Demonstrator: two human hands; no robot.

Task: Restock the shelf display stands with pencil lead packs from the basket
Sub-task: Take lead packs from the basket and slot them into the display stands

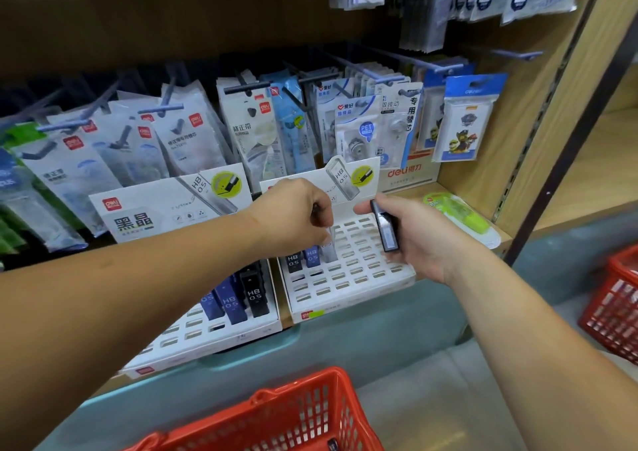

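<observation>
Two white slotted display stands sit on the shelf: the left stand [207,340] holds several dark HB 0.5 lead packs [253,295], the right stand [359,278] has a few packs [293,260] at its back left. My left hand [293,216] pinches a clear lead pack [328,243] upright over a slot of the right stand. My right hand [414,236] grips a black lead pack [385,229] above the same stand. The red basket [276,416] is below, at the bottom edge.
Hanging correction-tape packs [193,133] fill the pegs behind the stands. A green correction tape [459,216] lies on the shelf at the right. A second red basket [618,305] stands at the right edge. A teal ledge [379,316] runs under the shelf.
</observation>
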